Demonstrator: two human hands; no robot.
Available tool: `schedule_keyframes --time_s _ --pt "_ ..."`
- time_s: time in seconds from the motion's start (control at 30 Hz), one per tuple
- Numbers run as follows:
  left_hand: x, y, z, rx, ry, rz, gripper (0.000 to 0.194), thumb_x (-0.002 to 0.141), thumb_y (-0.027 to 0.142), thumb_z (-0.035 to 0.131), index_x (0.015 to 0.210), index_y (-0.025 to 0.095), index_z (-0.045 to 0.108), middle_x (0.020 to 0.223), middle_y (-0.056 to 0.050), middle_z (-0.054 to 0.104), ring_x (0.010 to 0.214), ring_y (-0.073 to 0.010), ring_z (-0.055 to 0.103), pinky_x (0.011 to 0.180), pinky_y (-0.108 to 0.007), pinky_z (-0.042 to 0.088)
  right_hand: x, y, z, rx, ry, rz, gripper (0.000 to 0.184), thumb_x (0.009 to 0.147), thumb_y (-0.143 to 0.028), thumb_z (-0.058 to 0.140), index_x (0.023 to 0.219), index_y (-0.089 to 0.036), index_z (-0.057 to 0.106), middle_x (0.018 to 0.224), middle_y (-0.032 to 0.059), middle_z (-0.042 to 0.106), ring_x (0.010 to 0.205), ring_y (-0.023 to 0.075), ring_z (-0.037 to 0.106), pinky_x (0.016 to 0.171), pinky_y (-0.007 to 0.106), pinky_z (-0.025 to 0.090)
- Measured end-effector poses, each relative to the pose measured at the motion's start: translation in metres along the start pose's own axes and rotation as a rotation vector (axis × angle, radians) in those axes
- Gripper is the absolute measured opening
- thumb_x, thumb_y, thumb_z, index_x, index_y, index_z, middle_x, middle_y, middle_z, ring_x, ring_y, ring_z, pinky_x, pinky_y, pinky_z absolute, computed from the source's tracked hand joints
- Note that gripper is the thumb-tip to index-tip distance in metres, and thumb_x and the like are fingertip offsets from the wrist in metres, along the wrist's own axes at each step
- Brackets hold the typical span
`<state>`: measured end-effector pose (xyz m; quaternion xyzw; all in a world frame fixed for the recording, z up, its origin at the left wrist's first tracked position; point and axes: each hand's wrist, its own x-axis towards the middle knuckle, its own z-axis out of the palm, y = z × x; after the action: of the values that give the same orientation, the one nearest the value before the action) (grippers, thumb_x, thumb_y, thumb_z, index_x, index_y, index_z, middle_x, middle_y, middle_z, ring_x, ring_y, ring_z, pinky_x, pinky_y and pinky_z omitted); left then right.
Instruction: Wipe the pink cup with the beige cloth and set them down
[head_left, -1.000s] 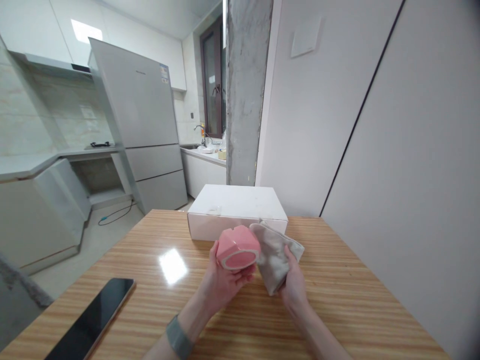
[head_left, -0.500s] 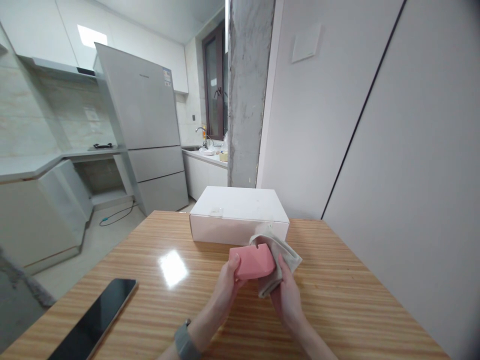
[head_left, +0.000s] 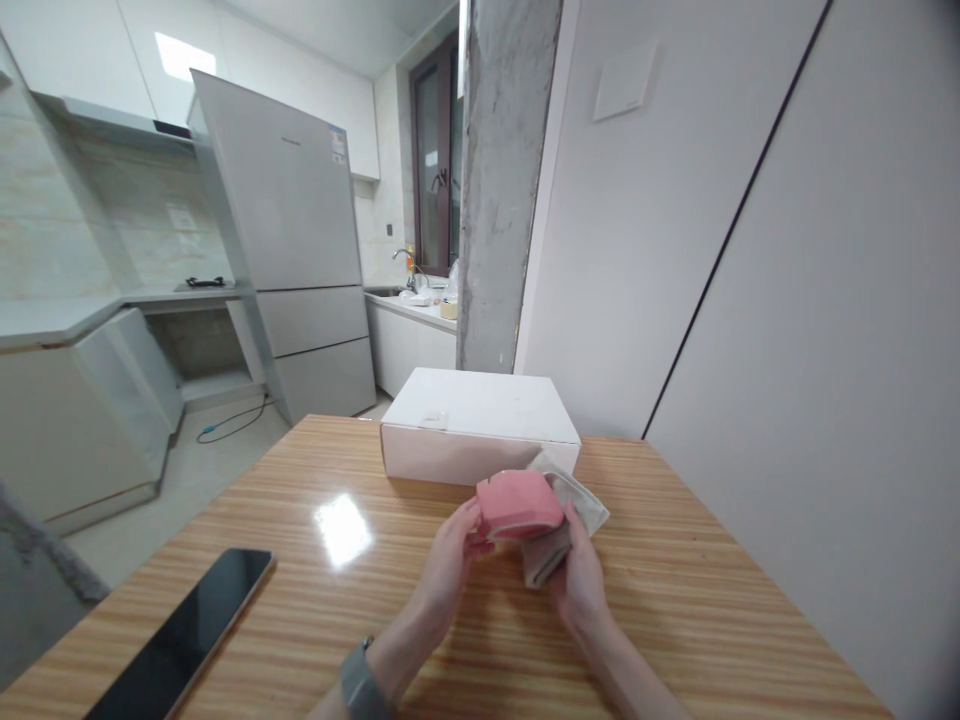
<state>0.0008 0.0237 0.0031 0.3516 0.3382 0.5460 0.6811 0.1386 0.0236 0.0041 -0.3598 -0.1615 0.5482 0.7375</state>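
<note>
A pink block-shaped object with bevelled edges is held above the wooden table, in front of the white box. My left hand grips its left end, fingers closed around the side and underneath. In my right hand is a folded grey-beige cloth, pinched with the thumb on top. The cloth lies against the right end of the pink object and hangs below it. What exactly the pink object is, I cannot tell.
The closed white box stands at the far edge of the striped wooden table. A black phone lies at the left. Behind are a tall fridge, a sink counter and a bare concrete pillar.
The pink object has shifted slightly right and up and turned in my left hand, so a different side shows. My right hand keeps the cloth against it.
</note>
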Motion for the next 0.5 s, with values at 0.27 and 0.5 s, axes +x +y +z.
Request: schedule_keyframes --time_s 0.27,0.5 --pt "-0.012 -0.003 0.009 -0.185 -0.195 0.008 0.059 0.075 0.056 0.065 0.117 0.015 0.06 0.119 -0.014 0.063 0.111 -0.0284 0.057 0.091 -0.038 0.043 -0.017 -0.008 0.007 0.039 -0.161 0.145 0.035 0.069 -0.048 0.071 0.092 -0.022 0.071 0.088 0.0012 0.075 0.082 0.0223 0.068 0.084 0.037 0.052" --pt "-0.01 0.0 0.006 -0.078 -0.141 0.101 0.061 0.065 0.049 0.076 0.111 0.012 0.062 0.113 -0.016 0.066 0.108 -0.0312 0.059 0.096 -0.041 0.042 -0.018 -0.015 0.011 -0.014 -0.174 0.073 0.043 0.067 -0.051 0.073 0.099 -0.023 0.07 0.097 0.0017 0.074 0.103 0.0246 0.063 0.091 0.037 0.049"
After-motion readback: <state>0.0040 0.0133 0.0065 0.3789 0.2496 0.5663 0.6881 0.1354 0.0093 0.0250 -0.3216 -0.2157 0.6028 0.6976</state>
